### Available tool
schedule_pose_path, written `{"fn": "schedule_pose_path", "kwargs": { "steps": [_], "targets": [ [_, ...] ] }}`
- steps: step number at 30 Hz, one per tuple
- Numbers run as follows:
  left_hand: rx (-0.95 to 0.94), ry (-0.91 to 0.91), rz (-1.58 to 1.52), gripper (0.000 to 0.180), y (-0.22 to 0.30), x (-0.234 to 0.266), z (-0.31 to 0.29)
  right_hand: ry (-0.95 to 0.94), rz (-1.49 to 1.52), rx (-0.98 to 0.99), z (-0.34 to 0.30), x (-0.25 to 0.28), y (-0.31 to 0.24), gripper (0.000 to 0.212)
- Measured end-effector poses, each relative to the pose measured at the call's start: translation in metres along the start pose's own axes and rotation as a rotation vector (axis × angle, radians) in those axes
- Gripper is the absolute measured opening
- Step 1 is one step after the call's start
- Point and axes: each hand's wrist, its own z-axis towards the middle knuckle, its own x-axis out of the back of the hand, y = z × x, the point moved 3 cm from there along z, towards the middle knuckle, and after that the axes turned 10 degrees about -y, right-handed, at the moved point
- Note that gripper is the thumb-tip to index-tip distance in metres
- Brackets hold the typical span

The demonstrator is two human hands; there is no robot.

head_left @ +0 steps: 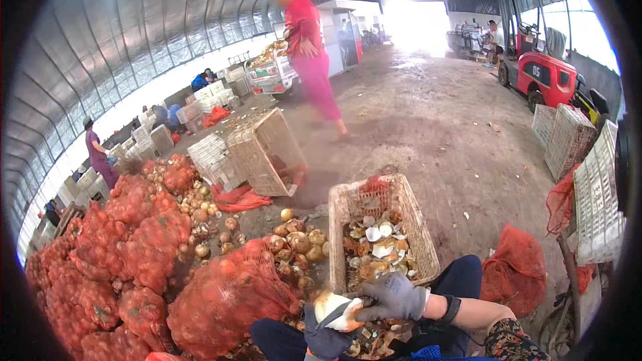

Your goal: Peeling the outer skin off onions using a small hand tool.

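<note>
Low in the head view, my left hand (326, 334), in a dark glove, is wrapped round a partly peeled onion (334, 310). White flesh shows on the onion, with brown skin at its edge. My right hand (394, 296), in a grey glove, is closed against the onion's right side. Whatever its fingers grip is hidden. Just beyond my hands stands a dirty white plastic crate (332, 227), with onion skins and several white peeled pieces inside. Loose unpeeled onions (299, 243) lie left of the crate, by a full red mesh sack (227, 294).
More onion sacks (127, 227) are heaped at the left. A tipped crate (257, 153) lies ahead, and stacked crates (568, 140) stand at the right near a red forklift (545, 73). An empty-looking red mesh bag (515, 271) lies right of my knees. A person (311, 46) walks ahead.
</note>
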Motion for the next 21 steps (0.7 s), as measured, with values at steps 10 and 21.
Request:
{"fn": "schedule_pose_path", "kwargs": {
  "steps": [10,21],
  "targets": [
    [-0.190,0.041,0.339,0.060,0.001,-0.043,-0.014,-0.111,0.092,-0.086,-0.013,-0.008,0.000,0.048],
    [-0.279,0.049,-0.263,0.070,0.026,-0.002,0.013,-0.022,-0.283,0.385,-0.010,0.031,-0.030,0.036]
  ]
}}
